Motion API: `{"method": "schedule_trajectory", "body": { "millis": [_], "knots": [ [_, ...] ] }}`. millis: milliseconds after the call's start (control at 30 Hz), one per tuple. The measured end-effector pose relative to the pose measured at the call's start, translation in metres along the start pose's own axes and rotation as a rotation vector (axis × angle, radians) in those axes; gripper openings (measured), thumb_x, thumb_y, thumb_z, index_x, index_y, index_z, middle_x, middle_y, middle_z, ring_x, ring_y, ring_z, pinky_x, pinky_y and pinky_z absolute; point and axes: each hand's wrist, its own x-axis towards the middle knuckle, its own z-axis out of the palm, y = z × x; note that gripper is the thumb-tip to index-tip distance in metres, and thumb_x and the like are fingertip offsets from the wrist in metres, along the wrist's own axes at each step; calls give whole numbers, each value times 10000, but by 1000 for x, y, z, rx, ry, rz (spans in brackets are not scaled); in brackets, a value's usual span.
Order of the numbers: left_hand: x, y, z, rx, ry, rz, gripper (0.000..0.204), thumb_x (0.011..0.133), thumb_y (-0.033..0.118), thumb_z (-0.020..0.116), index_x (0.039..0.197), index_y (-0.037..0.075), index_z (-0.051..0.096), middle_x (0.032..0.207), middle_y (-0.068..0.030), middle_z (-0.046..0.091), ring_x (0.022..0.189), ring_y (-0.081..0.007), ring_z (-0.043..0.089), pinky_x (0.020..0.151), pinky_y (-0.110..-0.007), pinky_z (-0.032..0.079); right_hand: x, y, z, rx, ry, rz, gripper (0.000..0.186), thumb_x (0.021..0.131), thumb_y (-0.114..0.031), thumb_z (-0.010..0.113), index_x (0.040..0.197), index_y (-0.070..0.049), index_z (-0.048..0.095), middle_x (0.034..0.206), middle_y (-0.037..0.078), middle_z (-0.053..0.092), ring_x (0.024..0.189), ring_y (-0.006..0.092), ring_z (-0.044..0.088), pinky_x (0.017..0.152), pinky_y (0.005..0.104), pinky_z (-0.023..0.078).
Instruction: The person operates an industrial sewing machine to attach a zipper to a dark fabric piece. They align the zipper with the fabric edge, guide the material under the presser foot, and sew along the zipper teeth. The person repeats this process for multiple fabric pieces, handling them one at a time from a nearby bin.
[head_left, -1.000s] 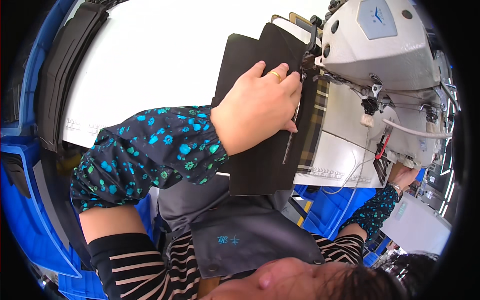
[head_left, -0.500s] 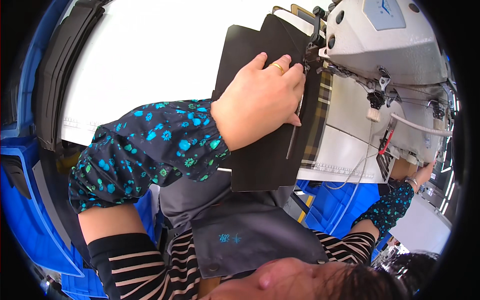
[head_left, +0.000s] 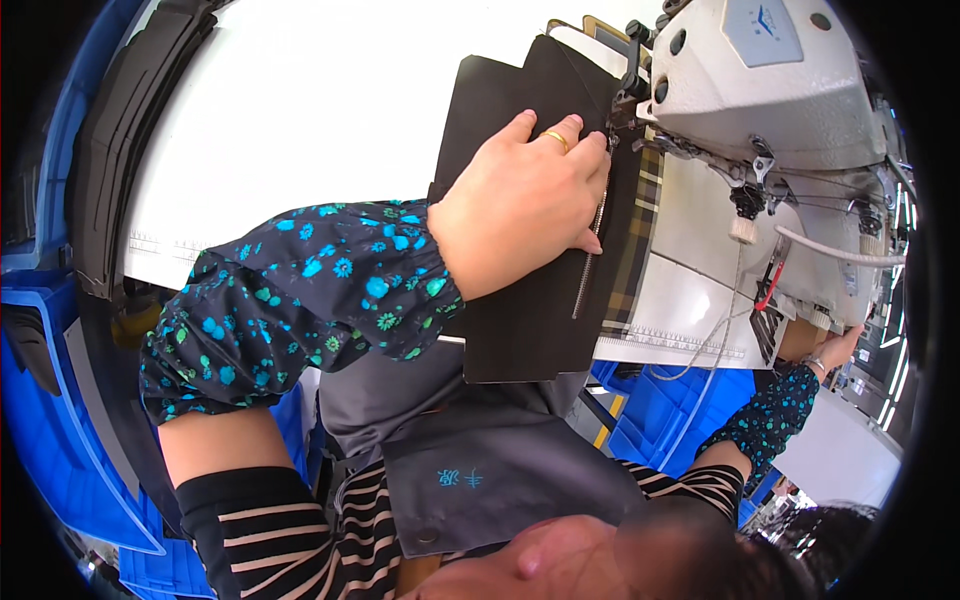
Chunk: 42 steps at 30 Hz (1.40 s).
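Note:
My left hand [head_left: 535, 200] lies flat with its fingers spread, pressing on a black fabric panel [head_left: 480, 120] with a notched outline. A metal zipper [head_left: 587, 275] runs along the panel's right side, passing beside my thumb. Plaid fabric [head_left: 632, 240] shows along the right edge of the panel. The panel's top right part lies beside the sewing machine's needle and presser foot area [head_left: 622, 125]. Far to the right, my right hand [head_left: 836, 350] reaches to the far end of the white sewing machine [head_left: 760, 80], fingers stretched out; what its fingertips touch is too small to tell.
A stack of black pieces [head_left: 130, 150] stands along the left edge of the white table [head_left: 300, 100]. Blue bins [head_left: 75, 430] are at the lower left, and another blue bin [head_left: 685, 410] sits below the table at right. A loose cable [head_left: 715, 350] hangs near the front edge.
My right hand has shifted slightly at the machine's far end. My left hand and the black panel stay almost where they were.

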Motion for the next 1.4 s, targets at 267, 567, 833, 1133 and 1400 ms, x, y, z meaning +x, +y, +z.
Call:
{"method": "schedule_trajectory", "body": {
  "millis": [267, 567, 833, 1133, 1400],
  "knots": [
    [0, -2, -3, -19, -8, 9, 753, 848, 566, 736, 1392, 51, 654, 1418, -62, 642, 1386, -260, 573, 1125, -455, 496, 33, -18, -20, -131, -66, 133, 643, 1091, -508, 573, 1410, 50, 607, 1330, 140, 683, 1176, 255, 678, 983, 384, 557],
    [1, -2, -4, -26, -19, 10, 740, 865, 551, 735, 1403, 50, 645, 1441, -58, 624, 1395, -265, 562, 1135, -461, 489, -17, 17, 13, 134, 19, -27, 538, 1129, -396, 490, 1362, 70, 624, 1342, 118, 678, 1151, 263, 666, 1004, 398, 526],
    [5, -1, -7, -71, -29, 11, 754, 854, 534, 758, 1418, 51, 631, 1468, -60, 602, 1413, -273, 545, 1142, -479, 482, -44, 26, 16, 23, 126, -16, 477, 1145, -350, 452, 1335, 42, 645, 1251, 135, 707, 1071, 265, 686, 981, 391, 542],
    [8, -3, -17, -73, -43, 21, 755, 831, 493, 799, 1407, 33, 630, 1439, -114, 608, 1389, -319, 570, 1122, -496, 494, -307, -185, 168, -167, -793, -1241, 140, 899, -99, 724, 1012, -17, 723, 1062, 145, 756, 919, 309, 715, 796, 405, 581],
    [12, -5, -21, -51, -74, 54, 819, 767, 518, 821, 1402, 33, 640, 1386, -109, 642, 1275, -327, 626, 1076, -456, 509, -383, -194, 263, -84, -1041, -1054, 459, 751, -395, 849, 1076, -85, 753, 1039, 9, 674, 1009, 243, 592, 852, 391, 500]
  ]
}}
